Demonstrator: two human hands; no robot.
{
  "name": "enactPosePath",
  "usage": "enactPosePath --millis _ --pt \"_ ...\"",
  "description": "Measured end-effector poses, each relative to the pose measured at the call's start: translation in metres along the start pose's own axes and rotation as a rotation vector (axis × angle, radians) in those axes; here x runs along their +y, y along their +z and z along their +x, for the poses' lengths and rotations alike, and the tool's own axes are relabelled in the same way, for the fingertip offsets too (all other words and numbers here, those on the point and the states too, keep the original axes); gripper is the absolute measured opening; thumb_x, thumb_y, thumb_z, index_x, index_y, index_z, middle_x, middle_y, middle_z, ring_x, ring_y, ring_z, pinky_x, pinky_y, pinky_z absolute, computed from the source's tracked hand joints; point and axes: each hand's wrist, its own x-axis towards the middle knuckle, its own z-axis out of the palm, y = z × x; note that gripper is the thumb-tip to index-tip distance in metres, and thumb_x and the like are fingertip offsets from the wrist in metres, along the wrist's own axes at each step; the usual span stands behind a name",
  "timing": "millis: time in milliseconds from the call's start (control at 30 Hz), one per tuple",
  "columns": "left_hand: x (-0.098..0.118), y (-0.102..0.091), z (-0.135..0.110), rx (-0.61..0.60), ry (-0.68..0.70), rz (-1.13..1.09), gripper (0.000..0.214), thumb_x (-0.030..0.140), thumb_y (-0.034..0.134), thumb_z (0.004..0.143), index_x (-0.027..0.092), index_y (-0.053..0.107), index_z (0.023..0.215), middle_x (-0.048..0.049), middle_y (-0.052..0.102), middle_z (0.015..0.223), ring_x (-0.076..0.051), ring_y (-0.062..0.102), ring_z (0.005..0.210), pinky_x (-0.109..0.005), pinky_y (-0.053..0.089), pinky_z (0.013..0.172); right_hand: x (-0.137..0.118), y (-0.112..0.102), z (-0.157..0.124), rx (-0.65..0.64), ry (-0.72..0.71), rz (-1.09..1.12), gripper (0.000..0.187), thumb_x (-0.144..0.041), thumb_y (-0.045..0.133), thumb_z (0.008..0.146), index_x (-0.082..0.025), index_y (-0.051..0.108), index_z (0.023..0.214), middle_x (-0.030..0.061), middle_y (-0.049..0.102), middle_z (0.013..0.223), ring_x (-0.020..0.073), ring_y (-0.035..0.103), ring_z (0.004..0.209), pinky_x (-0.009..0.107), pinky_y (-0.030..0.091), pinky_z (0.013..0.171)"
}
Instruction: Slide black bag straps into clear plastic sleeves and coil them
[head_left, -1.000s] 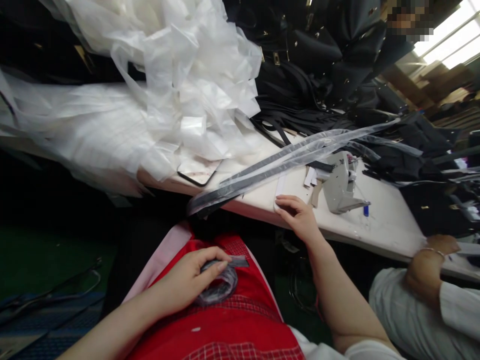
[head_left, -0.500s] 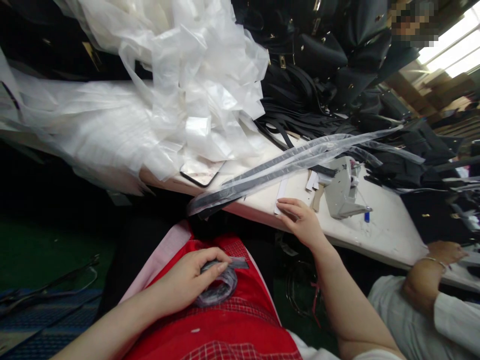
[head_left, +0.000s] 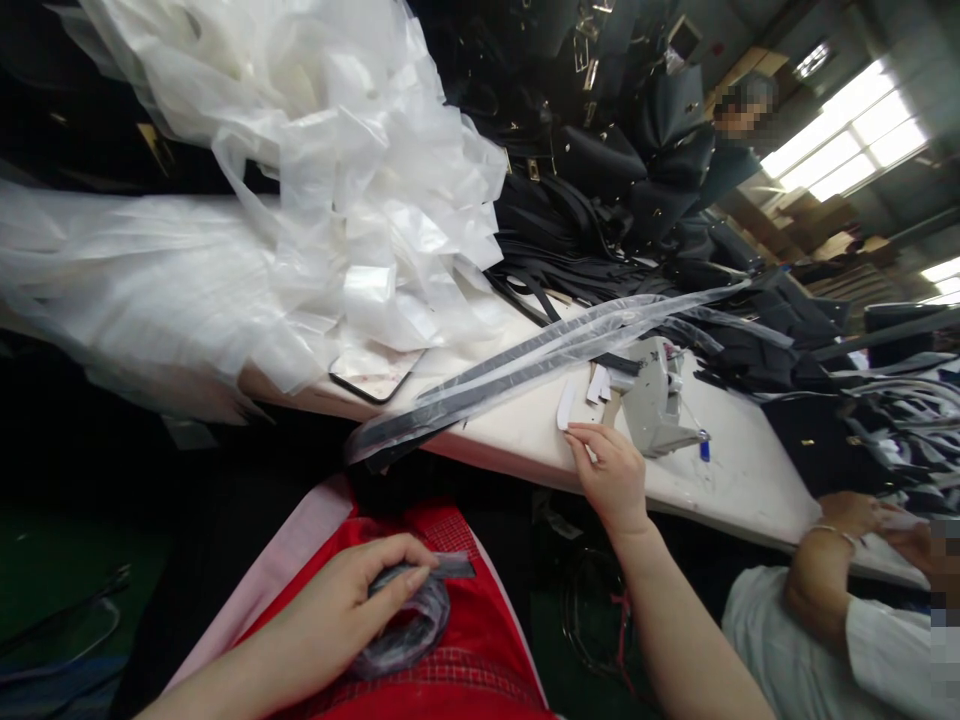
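Note:
My left hand [head_left: 352,595] is closed around a coiled dark strap wrapped in clear plastic [head_left: 414,638], held over my red apron. A flat end of the coil sticks out past the fingertips. At the table's front edge, my right hand [head_left: 611,480] pinches the lower end of a narrow white strip [head_left: 565,404] between thumb and fingers. Beside that hand stands a small pale machine [head_left: 660,410] with a blue piece at its tip. Long plastic-wrapped dark straps [head_left: 480,390] lie across the table to the left of the right hand, their near end over the edge.
A big heap of white plastic bags [head_left: 360,200] covers the left of the white table [head_left: 739,435]. A phone [head_left: 375,378] lies at its front edge. Black bags [head_left: 600,160] and loose black straps are piled behind. A co-worker's arm [head_left: 821,560] is at the right.
My right hand's fingers have closed on the white strip, whose near end is now pinched. My left hand still holds the coil. The view has swung right and up.

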Motion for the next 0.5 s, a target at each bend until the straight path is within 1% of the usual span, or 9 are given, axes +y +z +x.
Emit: enactPosePath --millis 133,233,333,433,467,500 --pt "0.002 0.001 0.001 0.002 -0.014 0.012 0.031 0.046 0.048 0.093 0.023 0.067 0.097 0.0006 0.070 0.088 -0.016 0.062 0.077 -0.021 0.047 0.069 0.007 0.007 -0.002 0.052 0.068 0.055 0.012 -0.024 0.062 0.091 -0.019 0.069 0.083 0.0060 0.074 0.089 0.0194 0.068 0.085 0.032 0.052 0.080" --pt "0.004 0.001 0.001 0.007 -0.012 0.017 0.031 0.047 0.048 0.093 0.023 0.067 0.096 0.0008 0.069 0.086 -0.017 0.062 0.077 -0.021 0.047 0.068 0.007 0.011 -0.002 0.046 0.155 0.086 0.016 -0.027 0.064 0.089 -0.019 0.067 0.076 0.0053 0.073 0.080 0.0200 0.067 0.079 0.033 0.051 0.077" --pt "0.004 0.001 0.000 0.009 -0.015 0.023 0.031 0.047 0.049 0.093 0.023 0.068 0.097 0.0011 0.068 0.085 -0.016 0.062 0.076 -0.021 0.047 0.067 0.006 0.014 -0.001 -0.042 0.280 0.150 0.018 -0.033 0.068 0.085 -0.020 0.068 0.071 0.0041 0.072 0.076 0.0204 0.067 0.075 0.033 0.051 0.075" --pt "0.002 0.002 -0.001 0.010 -0.014 0.018 0.032 0.048 0.049 0.093 0.023 0.068 0.099 0.0008 0.068 0.086 -0.016 0.062 0.077 -0.021 0.047 0.067 0.009 0.013 0.003 -0.166 0.348 0.284 0.016 -0.036 0.070 0.082 -0.023 0.073 0.074 0.0032 0.075 0.082 0.0206 0.070 0.080 0.033 0.053 0.077" --pt "0.001 0.002 -0.001 0.010 -0.011 0.013 0.032 0.049 0.049 0.093 0.023 0.068 0.099 0.0007 0.068 0.086 -0.016 0.062 0.077 -0.021 0.047 0.067 0.012 0.011 0.004 -0.174 0.344 0.315 0.016 -0.036 0.069 0.083 -0.023 0.075 0.076 0.0033 0.076 0.084 0.0208 0.070 0.083 0.034 0.054 0.079" --pt "-0.001 0.002 -0.001 0.007 -0.007 0.006 0.033 0.049 0.049 0.093 0.023 0.068 0.099 0.0006 0.068 0.086 -0.016 0.062 0.076 -0.021 0.047 0.067 0.014 0.008 0.005 -0.137 0.333 0.325 0.016 -0.036 0.067 0.085 -0.023 0.075 0.078 0.0037 0.076 0.087 0.0213 0.071 0.086 0.035 0.055 0.082"
